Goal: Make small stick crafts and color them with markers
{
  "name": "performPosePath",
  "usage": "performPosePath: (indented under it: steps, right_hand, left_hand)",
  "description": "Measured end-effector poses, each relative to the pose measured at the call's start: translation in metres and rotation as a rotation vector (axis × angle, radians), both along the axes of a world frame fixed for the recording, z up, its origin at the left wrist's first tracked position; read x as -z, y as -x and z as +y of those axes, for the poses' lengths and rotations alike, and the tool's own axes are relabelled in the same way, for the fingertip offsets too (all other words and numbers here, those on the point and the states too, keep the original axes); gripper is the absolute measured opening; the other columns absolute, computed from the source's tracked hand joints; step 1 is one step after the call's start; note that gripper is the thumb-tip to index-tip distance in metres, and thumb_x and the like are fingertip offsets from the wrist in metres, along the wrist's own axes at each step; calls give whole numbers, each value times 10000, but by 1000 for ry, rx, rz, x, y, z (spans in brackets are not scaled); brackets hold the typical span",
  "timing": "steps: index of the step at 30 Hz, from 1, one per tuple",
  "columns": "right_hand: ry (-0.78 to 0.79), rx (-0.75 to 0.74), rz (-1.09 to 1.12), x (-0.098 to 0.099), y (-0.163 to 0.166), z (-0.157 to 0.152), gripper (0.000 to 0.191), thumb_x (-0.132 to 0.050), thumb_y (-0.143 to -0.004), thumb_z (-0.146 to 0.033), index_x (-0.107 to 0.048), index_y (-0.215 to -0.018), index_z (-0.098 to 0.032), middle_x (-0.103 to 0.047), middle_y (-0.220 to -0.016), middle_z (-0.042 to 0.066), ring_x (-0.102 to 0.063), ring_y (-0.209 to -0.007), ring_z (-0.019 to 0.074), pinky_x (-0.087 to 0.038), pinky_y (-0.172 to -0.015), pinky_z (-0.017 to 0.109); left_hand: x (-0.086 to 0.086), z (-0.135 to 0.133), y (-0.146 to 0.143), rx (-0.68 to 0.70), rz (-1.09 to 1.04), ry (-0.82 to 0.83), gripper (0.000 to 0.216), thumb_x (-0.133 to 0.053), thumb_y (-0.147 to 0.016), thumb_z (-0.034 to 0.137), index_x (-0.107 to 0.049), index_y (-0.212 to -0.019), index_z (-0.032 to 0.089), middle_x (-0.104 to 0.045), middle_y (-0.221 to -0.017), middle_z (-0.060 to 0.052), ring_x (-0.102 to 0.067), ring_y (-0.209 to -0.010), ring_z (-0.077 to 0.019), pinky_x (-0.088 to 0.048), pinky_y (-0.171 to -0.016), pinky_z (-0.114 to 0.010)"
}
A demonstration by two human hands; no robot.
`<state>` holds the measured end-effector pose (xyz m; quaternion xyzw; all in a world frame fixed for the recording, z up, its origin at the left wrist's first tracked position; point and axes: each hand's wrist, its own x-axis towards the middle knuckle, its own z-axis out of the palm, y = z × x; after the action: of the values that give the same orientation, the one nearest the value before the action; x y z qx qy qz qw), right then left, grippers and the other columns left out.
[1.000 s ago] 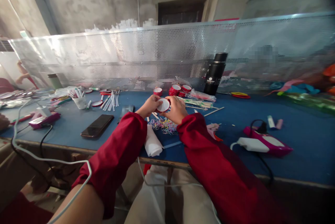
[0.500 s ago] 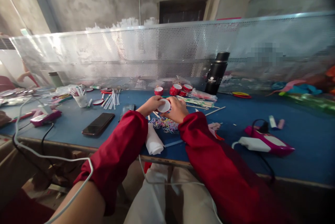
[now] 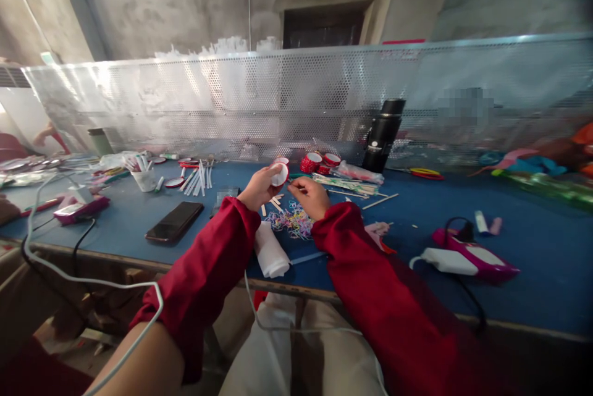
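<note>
A small red paper cup with a white inside (image 3: 278, 176) is gripped in my left hand (image 3: 258, 188), its opening tilted toward me. Just right of the cup, apart from it, my right hand (image 3: 311, 196) has its fingers curled in a pinch; what they hold, if anything, is too small to make out. Beneath my hands lies a loose heap of colourful little rubber bands (image 3: 291, 220). Wooden sticks (image 3: 274, 203) lie beside the heap. A white paper roll (image 3: 271, 251) rests near the table's front edge. Several more red cups (image 3: 311, 162) stand beyond my hands.
A phone (image 3: 175, 222) and a white cup of sticks (image 3: 145, 180) are on the left. A black bottle (image 3: 383, 135) stands by the perforated metal screen (image 3: 259, 93). At right are a purple power strip (image 3: 491, 265) and scissors (image 3: 425, 173). A white cable (image 3: 115, 281) crosses my left arm.
My right hand has come off the cup and sits just right of it, fingers pinched. My left hand, still holding the cup, has shifted slightly left and tilted it.
</note>
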<state>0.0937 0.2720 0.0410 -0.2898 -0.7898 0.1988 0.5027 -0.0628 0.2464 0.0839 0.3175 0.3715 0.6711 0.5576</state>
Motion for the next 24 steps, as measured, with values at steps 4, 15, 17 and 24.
performPosePath:
  steps: [4, 15, 17, 24]
  right_hand:
    - [-87, 9, 1, 0, 2, -5, 173, -683, -859, -413, -692, -764, -269, -785, -957, 46, -712, -997, 274, -543, -982, 460]
    - [-66, 98, 86, 5, 5, -7, 138, -690, -857, -378, -723, -788, -264, -789, -895, 37, -723, -881, 256, -587, -878, 437]
    - [-24, 83, 92, 8, 6, -5, 149, -695, -840, -397, -727, -792, -260, -781, -861, 40, -718, -824, 251, -596, -838, 434]
    - [394, -70, 408, 16, 11, 0, 398, -738, -765, -443, -692, -1120, -267, -795, -1027, 60, -773, -867, 265, -646, -698, 422]
  left_hand:
    - [-1, 3, 3, -50, -67, 52, 75, -743, -907, 159, -670, -894, 152, -676, -751, -1, -640, -616, -91, -521, -590, -195]
    - [1, 6, 1, -49, -93, 46, 132, -766, -903, 196, -698, -1012, 165, -693, -753, 12, -660, -607, -87, -536, -582, -178]
    - [3, 8, 2, -51, -78, 42, 164, -781, -895, 212, -702, -1033, 172, -695, -765, 11, -665, -613, -86, -538, -589, -178]
    - [13, 8, -2, -4, 38, 14, 236, -807, -885, 304, -677, -1013, 154, -697, -774, -14, -670, -624, -107, -560, -618, -211]
